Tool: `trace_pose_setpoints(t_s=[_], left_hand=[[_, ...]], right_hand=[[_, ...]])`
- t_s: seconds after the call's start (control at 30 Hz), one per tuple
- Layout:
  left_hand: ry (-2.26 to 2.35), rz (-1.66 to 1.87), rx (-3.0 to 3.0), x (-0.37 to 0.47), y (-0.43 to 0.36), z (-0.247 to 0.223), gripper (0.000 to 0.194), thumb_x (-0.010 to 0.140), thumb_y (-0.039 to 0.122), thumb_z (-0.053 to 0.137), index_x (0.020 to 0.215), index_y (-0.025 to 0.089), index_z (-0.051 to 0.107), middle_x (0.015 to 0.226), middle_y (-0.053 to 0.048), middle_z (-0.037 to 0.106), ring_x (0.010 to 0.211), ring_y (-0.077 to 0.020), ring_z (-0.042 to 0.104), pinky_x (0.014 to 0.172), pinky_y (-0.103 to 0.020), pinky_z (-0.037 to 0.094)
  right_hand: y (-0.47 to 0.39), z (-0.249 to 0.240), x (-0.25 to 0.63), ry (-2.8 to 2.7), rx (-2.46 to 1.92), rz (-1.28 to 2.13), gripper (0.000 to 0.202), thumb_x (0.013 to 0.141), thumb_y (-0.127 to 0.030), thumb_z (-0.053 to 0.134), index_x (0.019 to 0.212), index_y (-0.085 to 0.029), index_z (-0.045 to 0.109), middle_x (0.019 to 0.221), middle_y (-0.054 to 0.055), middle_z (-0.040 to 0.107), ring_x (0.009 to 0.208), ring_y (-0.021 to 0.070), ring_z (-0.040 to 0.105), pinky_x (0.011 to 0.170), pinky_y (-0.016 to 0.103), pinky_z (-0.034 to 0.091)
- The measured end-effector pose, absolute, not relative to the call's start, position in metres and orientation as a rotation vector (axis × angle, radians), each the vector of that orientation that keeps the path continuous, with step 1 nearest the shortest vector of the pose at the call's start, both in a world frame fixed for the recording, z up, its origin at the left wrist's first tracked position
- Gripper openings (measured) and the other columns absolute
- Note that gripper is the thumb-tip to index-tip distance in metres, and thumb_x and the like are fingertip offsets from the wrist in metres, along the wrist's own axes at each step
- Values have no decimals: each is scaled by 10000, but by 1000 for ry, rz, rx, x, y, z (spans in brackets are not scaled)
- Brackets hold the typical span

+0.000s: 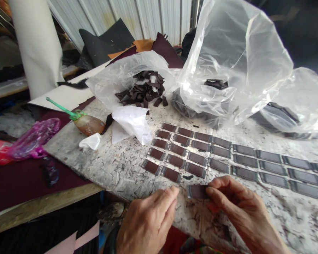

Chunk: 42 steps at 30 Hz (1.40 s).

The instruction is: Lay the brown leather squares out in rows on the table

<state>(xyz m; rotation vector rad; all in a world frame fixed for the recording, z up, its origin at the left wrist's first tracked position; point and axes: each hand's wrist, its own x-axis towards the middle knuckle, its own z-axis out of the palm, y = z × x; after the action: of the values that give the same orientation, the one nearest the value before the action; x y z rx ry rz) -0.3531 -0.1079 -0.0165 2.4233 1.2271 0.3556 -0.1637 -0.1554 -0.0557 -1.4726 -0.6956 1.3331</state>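
Note:
My right hand [238, 204] pinches the right end of a small dark brown rectangular piece [197, 192] between thumb and fingertips, just over the near edge of the worktop. To its left, my left hand [152, 217] is closed with its back turned up, fingertips near the piece but apart from it; whatever it may hold is hidden. Beyond both hands, rows of similar brown pieces with dark, shiny ends [196, 158] lie flat, running from the middle of the worktop to the right edge of the view.
The stained worktop [122, 169] bears a clear bag of brown strips [145, 88], larger plastic bags [228, 70], white paper [132, 123] and a brown bulb-shaped container with a green stick [87, 123]. A purple plastic bag [37, 137] lies at the left.

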Motion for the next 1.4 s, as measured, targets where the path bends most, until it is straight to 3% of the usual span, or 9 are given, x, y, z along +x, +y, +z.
trace_pose_setpoints(t_s=[0.2, 0.37, 0.53, 0.7, 1.0, 1.13, 1.4], left_hand=[[1270, 268, 2587, -344, -105, -16, 393, 869, 240, 466, 1259, 235, 515, 809, -43, 678, 708, -143, 651, 659, -194, 528], [1212, 96, 2662, -343, -114, -22, 545, 823, 138, 466, 1355, 233, 394, 794, -30, 680, 628, -138, 648, 579, -190, 508], [1081, -112, 2742, -344, -119, -23, 678, 745, 36, 462, 1392, 182, 321, 777, 3, 680, 514, -180, 640, 438, -282, 488], [1061, -215, 2712, -341, -115, -19, 668, 775, 49, 460, 1408, 182, 290, 819, -8, 684, 565, -203, 666, 462, -316, 529], [1061, -270, 2722, -340, -114, -26, 652, 767, 3, 435, 1394, 152, 334, 874, -28, 702, 570, -216, 670, 465, -344, 553], [1112, -263, 2724, -341, -114, -27, 646, 779, 19, 448, 1394, 192, 348, 888, -30, 705, 594, -216, 672, 503, -342, 562], [1152, -304, 2608, -338, -111, -23, 621, 799, 56, 421, 1393, 226, 359, 945, -36, 709, 676, -243, 687, 592, -391, 575]], right_hand=[[-157, -59, -166, -900, -1629, 1176, 284, 762, -470, 664, 848, -199, 639, 677, 11, 621, 550, 137, 530, 447, 198, 425], [-155, -60, -169, -955, -1704, 1111, 293, 768, -488, 638, 822, -200, 631, 680, 29, 655, 541, 149, 548, 444, 201, 440], [-154, -60, -171, -935, -1691, 1116, 280, 772, -477, 643, 816, -201, 631, 671, 16, 643, 548, 132, 532, 449, 180, 432], [-152, -58, -175, -908, -1659, 1125, 273, 790, -470, 630, 803, -197, 631, 672, 15, 642, 561, 132, 544, 463, 174, 440], [-150, -53, -175, -1291, -1825, 810, 154, 855, -347, 545, 781, -228, 610, 596, -48, 633, 508, 107, 568, 437, 149, 407], [-148, -55, -176, -1458, -1848, 625, 133, 859, -271, 516, 746, -237, 577, 588, -65, 615, 477, 96, 565, 459, 155, 428], [-154, -48, -171, -1946, -1697, 345, 248, 865, -152, 378, 902, -248, 603, 803, 56, 671, 608, 182, 652, 503, 234, 512]])
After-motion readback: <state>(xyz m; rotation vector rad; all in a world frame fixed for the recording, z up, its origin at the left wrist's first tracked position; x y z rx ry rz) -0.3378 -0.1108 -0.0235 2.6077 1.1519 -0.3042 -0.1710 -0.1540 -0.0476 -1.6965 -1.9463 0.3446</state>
